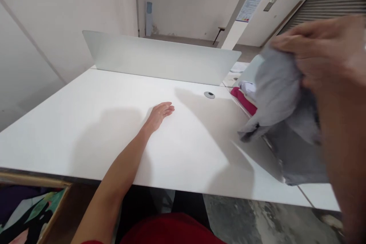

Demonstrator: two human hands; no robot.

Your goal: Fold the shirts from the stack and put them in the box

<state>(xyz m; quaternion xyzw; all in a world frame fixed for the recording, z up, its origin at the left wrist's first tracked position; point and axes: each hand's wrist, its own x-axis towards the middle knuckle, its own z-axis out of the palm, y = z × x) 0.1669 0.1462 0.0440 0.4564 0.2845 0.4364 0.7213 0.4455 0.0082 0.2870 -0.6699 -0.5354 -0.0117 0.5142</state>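
My right hand (320,49), raised at the right, is closed on a light grey garment (276,84). The cloth hangs crumpled from the fingers, smeared by motion, with a dark patch at its lower left end; its exact kind I cannot make out. Below and behind it a darker grey folded cloth (297,156) lies at the table's right side. Near the middle of the white table (183,152), my left hand (160,115) rests on or just above the surface, fingers stretched out and nothing in them.
A pale divider panel (166,59) runs along the table's back edge. Crimson cloth (243,100) and white cloth (248,88) lie at the right. A grommet (209,95) is set in the tabletop. An open box (55,213) of patterned cloth stands at the lower left.
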